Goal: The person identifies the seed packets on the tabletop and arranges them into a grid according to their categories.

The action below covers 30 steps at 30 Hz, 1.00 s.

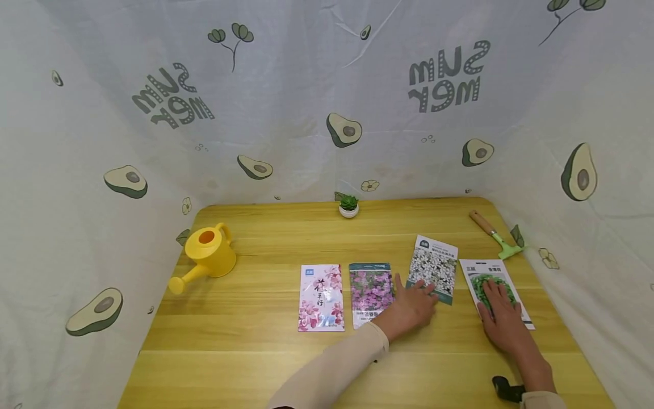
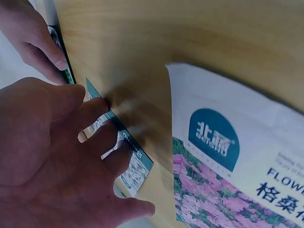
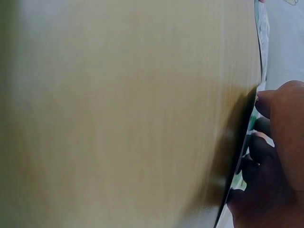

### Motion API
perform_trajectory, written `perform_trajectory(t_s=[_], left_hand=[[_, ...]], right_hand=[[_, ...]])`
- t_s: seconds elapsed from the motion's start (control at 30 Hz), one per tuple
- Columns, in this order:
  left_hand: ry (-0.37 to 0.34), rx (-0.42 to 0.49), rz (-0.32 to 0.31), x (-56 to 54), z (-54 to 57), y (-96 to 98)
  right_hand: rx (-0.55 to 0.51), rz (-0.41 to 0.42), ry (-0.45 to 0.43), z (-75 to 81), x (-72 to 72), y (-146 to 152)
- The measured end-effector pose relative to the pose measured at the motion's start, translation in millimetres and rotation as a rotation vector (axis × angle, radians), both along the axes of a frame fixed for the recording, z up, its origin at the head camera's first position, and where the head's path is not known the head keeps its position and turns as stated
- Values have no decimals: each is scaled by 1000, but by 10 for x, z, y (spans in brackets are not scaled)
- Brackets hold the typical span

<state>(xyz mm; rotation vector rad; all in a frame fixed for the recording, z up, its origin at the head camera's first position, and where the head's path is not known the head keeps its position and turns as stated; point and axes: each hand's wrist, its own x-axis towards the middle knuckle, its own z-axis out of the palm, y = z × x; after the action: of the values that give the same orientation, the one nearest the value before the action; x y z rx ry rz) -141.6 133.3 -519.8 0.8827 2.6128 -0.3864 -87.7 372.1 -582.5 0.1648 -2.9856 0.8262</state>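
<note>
My left hand (image 1: 416, 307) rests its spread fingertips on the lower part of a seed packet with white flowers (image 1: 433, 264). My right hand (image 1: 506, 326) lies with its fingers on a seed packet with green leaves (image 1: 477, 274), at the right of the row. Left of my left hand is a packet with purple-pink flowers (image 1: 370, 287), its lower corner partly covered by that hand. A pale pink packet (image 1: 321, 307) lies flat farther left. In the left wrist view, the left hand (image 2: 61, 156) has slightly bent fingers over the white-flower packet (image 2: 135, 171).
A yellow watering can (image 1: 212, 253) stands at the table's left side. A small potted succulent (image 1: 349, 207) sits at the back edge. A hand tool with a wooden handle and green head (image 1: 495, 236) lies at the right edge. Printed cloth (image 1: 306, 85) hangs around the wooden table (image 1: 255, 341).
</note>
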Motion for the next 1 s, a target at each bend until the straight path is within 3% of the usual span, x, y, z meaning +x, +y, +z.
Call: perform_trajectory(t_s=[0.37,0.73,1.0], left_hand=[[-28,-49,0,-192,8,-1],[-40,-3,-7,-346,-20,-59],[-40,41,31,-486,-20,-143]], right_hand=[[-5,1,6,-1,11,-1],[-15,8,27,-5,36,-11],[-15,2,30,15,38,-45]])
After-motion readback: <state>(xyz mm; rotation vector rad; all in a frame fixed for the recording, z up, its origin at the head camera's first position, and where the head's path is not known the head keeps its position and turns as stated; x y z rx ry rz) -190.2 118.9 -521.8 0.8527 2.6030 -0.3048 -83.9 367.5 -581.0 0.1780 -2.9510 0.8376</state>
